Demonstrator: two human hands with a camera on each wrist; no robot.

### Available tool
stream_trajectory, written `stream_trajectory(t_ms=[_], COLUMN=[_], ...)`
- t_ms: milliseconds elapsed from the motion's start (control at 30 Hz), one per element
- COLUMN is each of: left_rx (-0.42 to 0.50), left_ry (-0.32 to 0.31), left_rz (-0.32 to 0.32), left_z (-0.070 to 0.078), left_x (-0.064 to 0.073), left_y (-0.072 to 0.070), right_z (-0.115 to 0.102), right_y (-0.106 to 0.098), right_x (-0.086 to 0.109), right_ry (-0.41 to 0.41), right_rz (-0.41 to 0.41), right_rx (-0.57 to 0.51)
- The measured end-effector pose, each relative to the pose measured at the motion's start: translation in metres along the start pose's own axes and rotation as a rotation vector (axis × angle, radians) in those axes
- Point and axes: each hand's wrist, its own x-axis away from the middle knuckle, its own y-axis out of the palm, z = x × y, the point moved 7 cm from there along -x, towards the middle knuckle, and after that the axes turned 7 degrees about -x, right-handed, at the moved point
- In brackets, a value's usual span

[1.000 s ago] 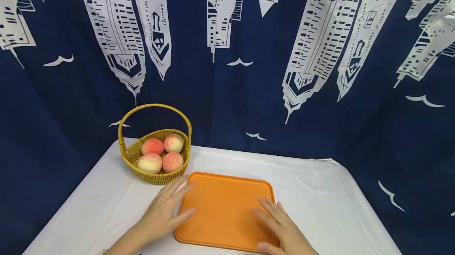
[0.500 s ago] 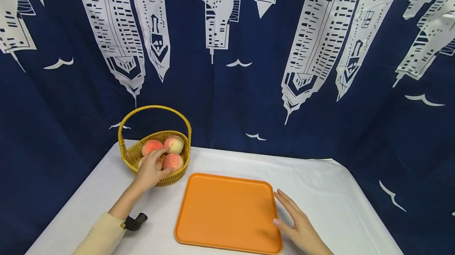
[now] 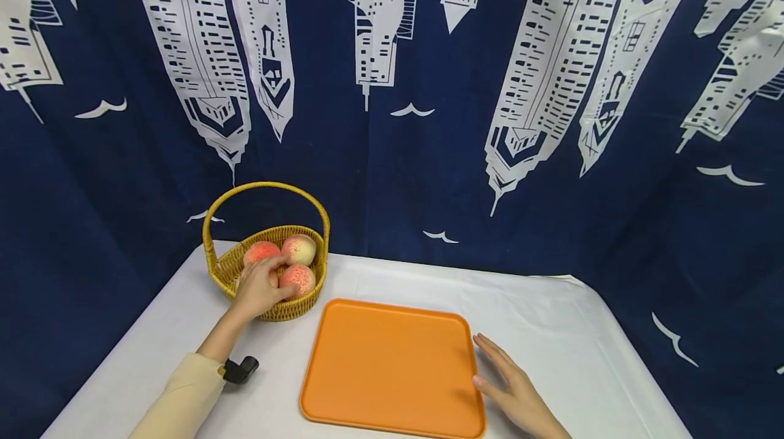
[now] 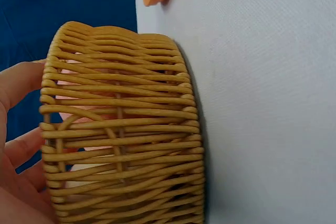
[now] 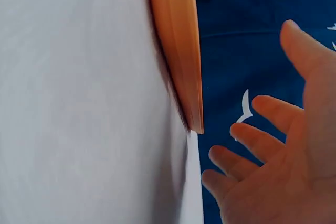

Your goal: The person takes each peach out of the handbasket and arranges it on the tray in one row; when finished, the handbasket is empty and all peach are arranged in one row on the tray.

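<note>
Your left hand (image 3: 257, 293) is down over the front of the basket (image 3: 294, 310), fingers bent and thumb beside the front-right peach (image 3: 301, 276); whether you actually have hold of a peach, I can't tell, since the wicker hides the contact in the left wrist view. Careful here: a loose pinch on that round skin could let the fruit roll, and a fingertip hooked on the rim could drag or tip the whole basket. Lift too far back and your knuckles might knock the handle (image 3: 267, 184) arching above. Your right hand (image 3: 514, 391), fingers spread and holding nothing, is just beside the tray's right edge; a careless nudge there could skew it.

Now the containers: the basket has the back-left peach (image 3: 260, 250), the back-right peach (image 3: 299, 250) and the front-right one inside, plus a fourth mostly hidden under your left hand. The orange tray (image 3: 392, 367) lies flat on the white table (image 3: 582, 344), bare.
</note>
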Motion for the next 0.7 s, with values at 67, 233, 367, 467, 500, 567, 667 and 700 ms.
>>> stream_trajectory(t_ms=[67, 233, 367, 467, 500, 567, 667, 700], left_rx=[-0.030, -0.112, -0.148, -0.156, -0.157, -0.160, -0.159, -0.160], left_ry=[-0.007, -0.016, -0.029, -0.048, -0.053, -0.058, -0.057, -0.056], left_rz=[-0.011, -0.036, -0.045, -0.051, -0.055, -0.068, -0.089, -0.095], left_z=[-0.003, -0.007, -0.008, -0.009, -0.009, -0.009, -0.008, -0.007], left_x=[0.000, -0.002, -0.001, 0.000, 0.000, 0.000, -0.001, -0.002], left_y=[0.003, 0.009, 0.011, 0.012, 0.013, 0.014, 0.016, 0.016], right_z=[0.003, 0.013, 0.021, 0.025, 0.025, 0.027, 0.027, 0.027], right_y=[0.002, 0.007, 0.011, 0.015, 0.016, 0.016, 0.016, 0.015], right_x=[0.000, 0.001, 0.002, 0.003, 0.004, 0.004, 0.006, 0.006], right_ry=[0.021, 0.133, 0.230, 0.275, 0.283, 0.289, 0.274, 0.261], right_rz=[-0.007, -0.030, -0.067, -0.104, -0.113, -0.120, -0.108, -0.102], right_rx=[-0.012, 0.001, 0.024, 0.030, 0.031, 0.027, 0.037, 0.044])
